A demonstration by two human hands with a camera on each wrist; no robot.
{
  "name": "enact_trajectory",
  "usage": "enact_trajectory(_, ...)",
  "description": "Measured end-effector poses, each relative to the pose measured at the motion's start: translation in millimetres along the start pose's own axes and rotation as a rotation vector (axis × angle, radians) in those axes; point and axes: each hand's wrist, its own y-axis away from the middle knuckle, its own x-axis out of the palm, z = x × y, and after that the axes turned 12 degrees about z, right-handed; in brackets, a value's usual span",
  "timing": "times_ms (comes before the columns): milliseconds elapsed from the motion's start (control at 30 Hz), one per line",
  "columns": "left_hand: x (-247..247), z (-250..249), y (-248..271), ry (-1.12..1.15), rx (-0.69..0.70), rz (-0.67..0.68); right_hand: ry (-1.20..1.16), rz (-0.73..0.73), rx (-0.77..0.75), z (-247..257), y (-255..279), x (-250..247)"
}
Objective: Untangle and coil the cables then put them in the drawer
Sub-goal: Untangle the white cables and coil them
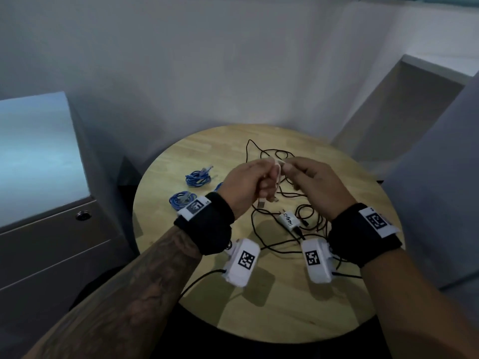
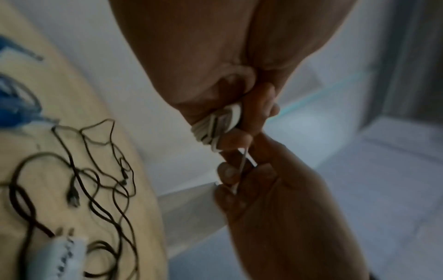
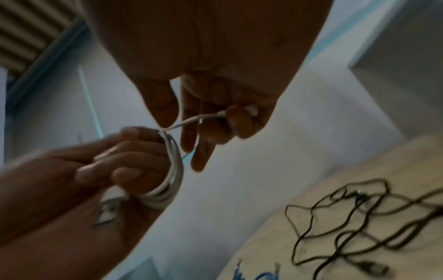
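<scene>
Left of the hands, the gray drawer cabinet (image 1: 46,229) is closed, with blue cables (image 1: 198,177) coiled nearby. The left hand (image 1: 248,185) grips a coiled white cable (image 3: 172,170). The right hand (image 1: 313,182) pinches its loose end, above tangled black cables (image 1: 298,216) on the round table (image 1: 259,307).

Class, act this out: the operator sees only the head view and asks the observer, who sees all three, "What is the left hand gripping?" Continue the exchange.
Observer: The left hand grips a thin white cable wound into several loops.
Operator: And the right hand?
Observer: The right hand pinches that cable's free end at its white plug.
Operator: How much is unwound?
Observer: Only a short stretch between the hands.
</scene>
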Motion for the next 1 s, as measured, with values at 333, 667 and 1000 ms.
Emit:
enact_trajectory(333,-25.4,7.2,-1.4,0.208,-0.117,0.137,-0.113,0.009,0.048,-13.7,8.6,5.2)
enact_trajectory(667,-30.0,52.9,-11.3,0.041,0.006,-0.269,0.030,0.040,0.155,-58.0,-0.4,24.6)
enact_trajectory(1000,-33.8,65.6,-26.5,-0.007,-0.161,-0.115,-0.459,-0.162,0.320,-71.5,-14.3,26.5)
